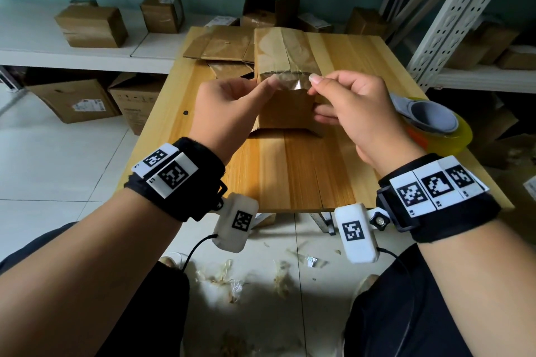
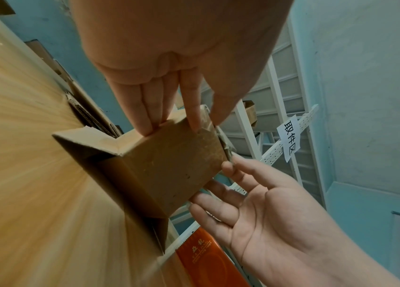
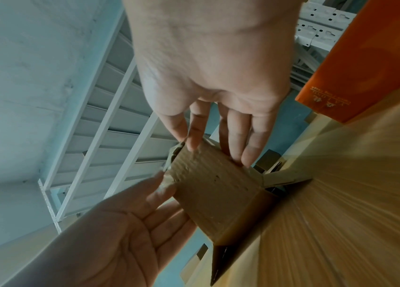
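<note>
Box: small brown cardboard box [image 1: 285, 109] stands mid-way on the pale wooden surface [image 1: 290, 174], between both hands.
Tape: clear tape strip [image 1: 293, 82] stretched along the box's near top edge.
Left hand [image 1: 229, 107]: fingers [image 1: 268, 84] pinch the strip's left end.
Right hand [image 1: 356, 116]: fingers pinch its right end.
Right of box: yellow tape roll [image 1: 452, 136] on the surface.
Behind box: flattened brown cartons [image 1: 223, 46].

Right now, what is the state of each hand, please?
Left hand: pinches the clear plastic tape strip on the brown cardboard box.
Right hand: pinches the same strip.
</note>
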The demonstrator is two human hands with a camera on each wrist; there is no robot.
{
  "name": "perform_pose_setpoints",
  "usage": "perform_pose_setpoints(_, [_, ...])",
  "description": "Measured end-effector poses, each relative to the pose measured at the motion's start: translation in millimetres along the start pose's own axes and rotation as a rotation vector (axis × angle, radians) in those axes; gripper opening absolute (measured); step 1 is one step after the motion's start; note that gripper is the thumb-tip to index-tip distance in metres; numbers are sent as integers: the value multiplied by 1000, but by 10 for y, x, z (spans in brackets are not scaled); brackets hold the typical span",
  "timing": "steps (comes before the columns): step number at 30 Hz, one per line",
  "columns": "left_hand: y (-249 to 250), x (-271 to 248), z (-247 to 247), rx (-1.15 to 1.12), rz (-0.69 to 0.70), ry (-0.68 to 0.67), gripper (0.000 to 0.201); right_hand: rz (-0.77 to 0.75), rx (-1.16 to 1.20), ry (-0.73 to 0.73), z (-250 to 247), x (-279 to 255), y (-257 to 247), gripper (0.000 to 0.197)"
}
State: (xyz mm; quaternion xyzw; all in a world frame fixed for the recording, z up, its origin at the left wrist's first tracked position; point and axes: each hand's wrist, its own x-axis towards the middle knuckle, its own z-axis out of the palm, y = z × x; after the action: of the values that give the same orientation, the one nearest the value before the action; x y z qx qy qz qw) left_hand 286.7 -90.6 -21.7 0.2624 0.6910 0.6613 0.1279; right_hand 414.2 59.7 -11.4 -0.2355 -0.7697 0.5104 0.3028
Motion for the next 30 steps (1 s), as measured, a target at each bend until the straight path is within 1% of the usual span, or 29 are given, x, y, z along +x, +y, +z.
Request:
perform_pose_setpoints(2, [-20,12,5,11,9,24,30,11,14,2,7,-5,-9,21])
perform_pose_setpoints(5, [-33,21,0,26,23,14,24,43,43,2,10,-11,-35,22])
perform_pose_setpoints(11, [-64,73,-32,56,38,-35,23,89,94,-2,5,-18,-70,20])
perform_pose_setpoints(16, [-68,116,-60,59,15,-85,20,133,120,-14,-26,-21,-96,23])
perform_pose_setpoints(19, [-75,128,-39,56,2,-70,19,146,128,-17,-38,-23,-101,23])
perform_pose_setpoints(22, [-87,128,-33,34,20,-41,21,157,141,-9,-36,-26,-111,21])
perform_pose_setpoints(24, [-113,129,-40,52,59,-57,25,169,145,-4,-32,-26,-120,21])
perform_pose_setpoints(28, [-155,85,-6,107,104,-37,46,178,150,-17,-11,-46,-128,20])
perform_pose_setpoints(30, [-153,69,14,179,137,7,49,172,151,-28,13,-64,-134,19])
